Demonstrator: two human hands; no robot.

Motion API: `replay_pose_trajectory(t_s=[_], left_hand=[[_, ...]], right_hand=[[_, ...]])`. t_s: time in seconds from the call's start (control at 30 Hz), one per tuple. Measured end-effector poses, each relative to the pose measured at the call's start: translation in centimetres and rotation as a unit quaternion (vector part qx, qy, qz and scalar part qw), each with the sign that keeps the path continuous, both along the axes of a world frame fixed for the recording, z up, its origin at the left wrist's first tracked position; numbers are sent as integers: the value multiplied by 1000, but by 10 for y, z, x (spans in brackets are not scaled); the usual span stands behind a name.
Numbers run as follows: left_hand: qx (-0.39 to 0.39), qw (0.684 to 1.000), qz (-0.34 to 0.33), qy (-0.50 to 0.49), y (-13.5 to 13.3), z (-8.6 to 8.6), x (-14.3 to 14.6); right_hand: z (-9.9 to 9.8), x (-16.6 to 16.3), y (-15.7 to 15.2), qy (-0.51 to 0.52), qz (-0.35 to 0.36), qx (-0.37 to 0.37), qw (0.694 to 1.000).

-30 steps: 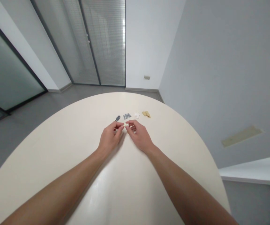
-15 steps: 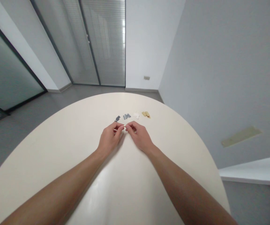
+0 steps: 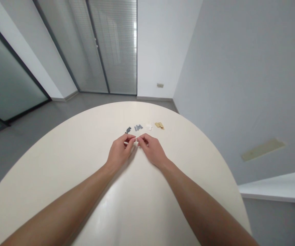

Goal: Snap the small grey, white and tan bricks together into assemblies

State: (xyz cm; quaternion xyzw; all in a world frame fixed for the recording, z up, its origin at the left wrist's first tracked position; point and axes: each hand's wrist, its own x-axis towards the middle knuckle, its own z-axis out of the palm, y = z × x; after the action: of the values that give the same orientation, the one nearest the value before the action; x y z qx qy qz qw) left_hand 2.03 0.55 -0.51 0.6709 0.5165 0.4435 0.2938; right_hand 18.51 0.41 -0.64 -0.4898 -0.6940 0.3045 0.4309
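Observation:
Close together over the table, my left hand and my right hand both pinch with thumb and fingertips. Between the fingertips a tiny white piece shows, mostly hidden and too small to name. Just beyond the hands lie small pieces sorted by colour: dark navy pieces at the left, grey-blue strips, white pieces, and tan flat pieces at the right. The left fingertips are nearest the navy and grey-blue groups.
The round cream-white table carries all of this. A glass partition with blinds stands behind it, beside a white wall with a socket plate. A strip of tape is stuck to the right-hand wall.
Both hands stay in nearly the same place. Less of the white piece shows between and behind the fingers than before, and the fingertips have shifted slightly. The colour groups have not moved.

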Motion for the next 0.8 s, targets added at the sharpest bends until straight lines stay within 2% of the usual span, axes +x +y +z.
replay_pose_trajectory(t_s=[0.3,0.8], left_hand=[[20,999,-29,11,-1,2,0],[1,1000,0,27,1,-3,-2]], right_hand=[[0,-1,0,-2,-7,-9,1000],[0,-1,0,20,1,15,1000]])
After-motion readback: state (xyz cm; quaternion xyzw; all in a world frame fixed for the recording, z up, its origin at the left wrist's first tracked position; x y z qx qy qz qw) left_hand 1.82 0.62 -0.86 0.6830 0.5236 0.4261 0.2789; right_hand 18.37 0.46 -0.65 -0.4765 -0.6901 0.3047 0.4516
